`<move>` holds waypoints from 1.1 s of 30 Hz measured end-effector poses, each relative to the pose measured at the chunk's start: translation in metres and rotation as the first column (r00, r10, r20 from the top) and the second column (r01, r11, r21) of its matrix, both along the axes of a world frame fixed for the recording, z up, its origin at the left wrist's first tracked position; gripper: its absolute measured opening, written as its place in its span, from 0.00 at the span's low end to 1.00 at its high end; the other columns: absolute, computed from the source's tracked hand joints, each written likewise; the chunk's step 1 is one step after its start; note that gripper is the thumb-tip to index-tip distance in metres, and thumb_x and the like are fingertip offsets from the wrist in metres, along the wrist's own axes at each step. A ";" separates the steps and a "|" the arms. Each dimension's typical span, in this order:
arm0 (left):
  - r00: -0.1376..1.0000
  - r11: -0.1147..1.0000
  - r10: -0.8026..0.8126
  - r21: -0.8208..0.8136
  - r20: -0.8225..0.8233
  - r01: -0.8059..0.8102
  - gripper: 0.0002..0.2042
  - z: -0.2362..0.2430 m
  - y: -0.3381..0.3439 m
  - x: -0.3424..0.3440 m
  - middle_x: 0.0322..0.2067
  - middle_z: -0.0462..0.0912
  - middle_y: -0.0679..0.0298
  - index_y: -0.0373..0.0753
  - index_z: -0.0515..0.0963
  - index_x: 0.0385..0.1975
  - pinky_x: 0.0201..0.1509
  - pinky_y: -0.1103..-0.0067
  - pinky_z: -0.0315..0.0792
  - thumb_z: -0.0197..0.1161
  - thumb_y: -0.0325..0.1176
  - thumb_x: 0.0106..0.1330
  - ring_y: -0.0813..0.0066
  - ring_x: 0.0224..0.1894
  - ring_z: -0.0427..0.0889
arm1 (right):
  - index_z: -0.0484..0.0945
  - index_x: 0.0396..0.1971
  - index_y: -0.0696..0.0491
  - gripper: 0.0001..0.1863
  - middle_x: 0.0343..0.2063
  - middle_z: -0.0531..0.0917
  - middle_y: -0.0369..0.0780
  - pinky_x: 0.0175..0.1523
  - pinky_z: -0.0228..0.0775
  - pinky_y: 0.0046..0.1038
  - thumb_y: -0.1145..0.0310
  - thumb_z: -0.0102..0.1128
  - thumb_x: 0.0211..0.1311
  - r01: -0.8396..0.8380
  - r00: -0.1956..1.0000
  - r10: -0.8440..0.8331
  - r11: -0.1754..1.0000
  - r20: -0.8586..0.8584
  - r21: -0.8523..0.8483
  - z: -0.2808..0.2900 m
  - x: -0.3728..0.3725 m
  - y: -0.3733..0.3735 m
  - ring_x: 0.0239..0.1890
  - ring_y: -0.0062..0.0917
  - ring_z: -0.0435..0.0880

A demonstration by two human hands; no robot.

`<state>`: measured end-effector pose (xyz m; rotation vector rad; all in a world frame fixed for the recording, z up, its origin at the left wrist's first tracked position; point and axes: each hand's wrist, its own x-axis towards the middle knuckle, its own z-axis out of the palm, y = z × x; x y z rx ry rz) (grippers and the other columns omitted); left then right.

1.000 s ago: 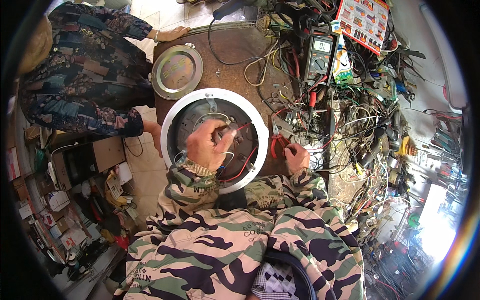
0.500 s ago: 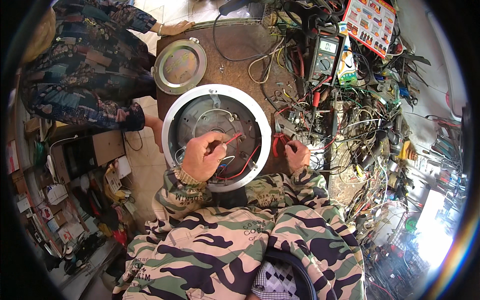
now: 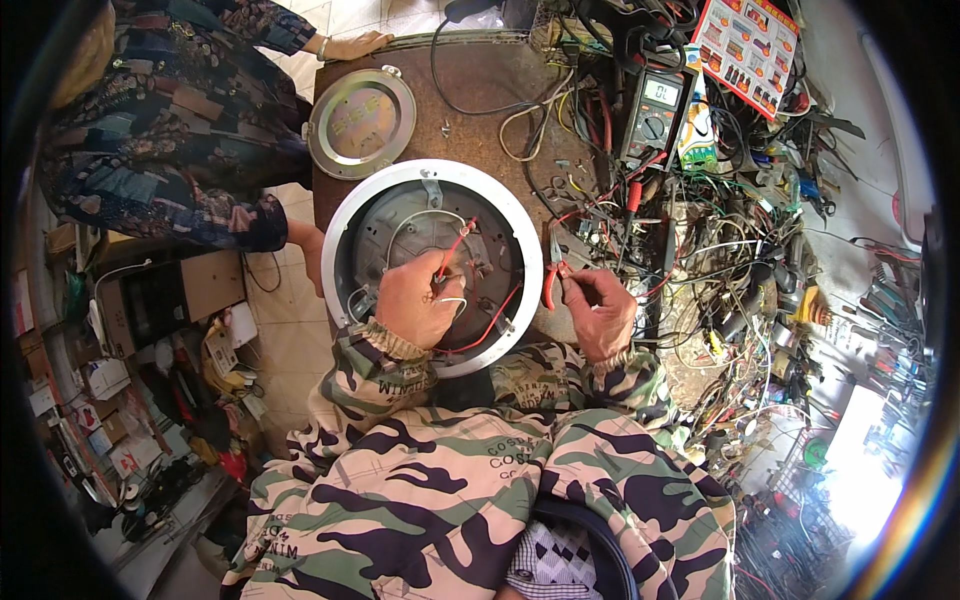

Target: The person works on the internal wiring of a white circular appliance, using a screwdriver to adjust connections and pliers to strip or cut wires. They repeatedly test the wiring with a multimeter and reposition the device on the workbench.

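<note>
A round appliance housing with a white rim (image 3: 534, 265) lies open side up in front of me. My left hand (image 3: 415, 302) reaches into it, fingers pinched on a red wire (image 3: 463, 238) that sticks up past them. A white wire also shows beside these fingertips. Lower in the housing runs another red wire (image 3: 503, 312). Just right of the rim, my right hand (image 3: 602, 312) grips red-handled pliers (image 3: 552, 275), whose jaws point away from me. Part of the pliers' handles is hidden by my fingers.
A round metal cover (image 3: 362, 124) lies on the brown table (image 3: 485, 75) beyond the housing. Back right stand a multimeter (image 3: 655, 115) and a red-handled screwdriver (image 3: 634, 195) among heaped wires and tools. Another person's hand (image 3: 357, 46) rests at the far edge; their other hand (image 3: 311, 258) is beside the housing.
My right hand has moved slightly, and the pliers have swung closer to upright in it. My left hand has shifted a little right, and the red wire now points more steeply away from me.
</note>
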<state>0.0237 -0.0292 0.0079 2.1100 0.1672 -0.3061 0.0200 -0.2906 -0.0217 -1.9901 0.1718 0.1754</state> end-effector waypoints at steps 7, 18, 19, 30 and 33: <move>0.999 0.999 0.040 -0.028 0.019 -0.040 0.16 -0.010 -0.010 0.003 0.33 0.87 0.51 0.32 0.80 0.46 0.42 0.74 0.79 0.69 0.31 0.59 0.66 0.37 0.88 | 0.83 0.35 0.55 0.10 0.26 0.81 0.43 0.28 0.73 0.35 0.74 0.72 0.52 -0.258 0.909 0.293 0.954 0.297 -0.153 0.044 -0.007 0.046 0.25 0.38 0.82; 0.994 0.962 0.067 -0.258 -0.092 -0.088 0.10 -0.015 -0.005 0.003 0.31 0.86 0.56 0.32 0.80 0.41 0.38 0.76 0.78 0.67 0.27 0.61 0.70 0.34 0.87 | 0.82 0.37 0.55 0.12 0.27 0.80 0.42 0.29 0.73 0.35 0.76 0.72 0.52 -0.312 0.863 0.382 0.918 0.332 -0.244 0.044 -0.020 0.049 0.26 0.40 0.82; 0.991 0.945 0.063 -0.311 -0.116 -0.097 0.09 -0.010 -0.002 0.003 0.31 0.86 0.60 0.32 0.80 0.41 0.38 0.79 0.76 0.67 0.25 0.62 0.75 0.34 0.84 | 0.82 0.37 0.56 0.12 0.27 0.80 0.42 0.29 0.73 0.36 0.76 0.72 0.51 -0.317 0.860 0.386 0.917 0.335 -0.243 0.045 -0.020 0.049 0.25 0.40 0.82; 0.948 0.793 -0.022 -0.583 -0.319 -0.178 0.09 -0.016 0.020 0.009 0.34 0.84 0.68 0.33 0.81 0.46 0.32 0.86 0.73 0.65 0.30 0.70 0.86 0.32 0.79 | 0.81 0.46 0.56 0.16 0.39 0.83 0.46 0.39 0.80 0.35 0.76 0.70 0.56 -0.380 0.844 0.398 0.917 0.360 -0.123 0.059 0.003 0.080 0.37 0.42 0.85; 0.960 0.801 -0.044 -0.584 -0.276 -0.131 0.10 -0.022 0.023 0.009 0.34 0.84 0.68 0.32 0.80 0.46 0.33 0.85 0.74 0.65 0.30 0.69 0.86 0.33 0.79 | 0.81 0.45 0.57 0.16 0.39 0.82 0.46 0.40 0.79 0.35 0.76 0.69 0.56 -0.463 0.821 0.457 0.884 0.342 -0.069 0.051 0.011 0.091 0.38 0.43 0.85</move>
